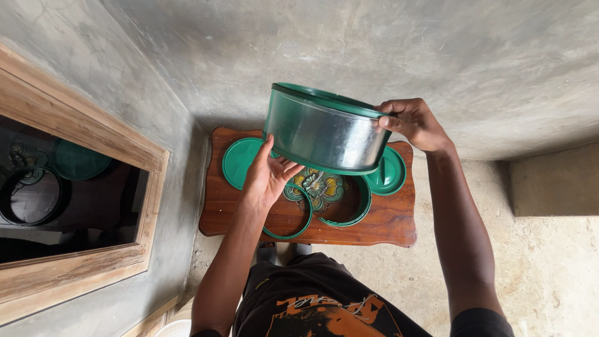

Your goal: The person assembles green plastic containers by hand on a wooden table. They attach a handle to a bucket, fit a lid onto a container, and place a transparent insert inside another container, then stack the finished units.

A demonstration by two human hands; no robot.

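Head view. I hold a round container (324, 134) in the air above the wooden counter (399, 221), tilted so its side wall faces the camera. The wall is clear, glossy plastic bounded by green rims at top and bottom.

My left hand (267, 178) is spread open, palm and fingers pressed flat against the lower left of the wall and the bottom rim. My right hand (415, 123) is closed in a pinch on the upper green rim at the far right, fingers curled over its edge.

On the counter below lie two green lids (240, 161), one at the left and one at the right, and two green rings (293, 228) resting over a carved flower inlay (318, 186). A wood-framed mirror (75, 187) leans on the concrete wall at left.

Handling, as I judge it: the container looks empty and light, a thin-walled shell that is stiff at the rims but may flex mid-wall. The glossy wall looks slippery, so the rims are the better purchase: two opposed grips on the rim, or one hand under the base. It would likely crack if dropped onto the concrete floor (549, 268).
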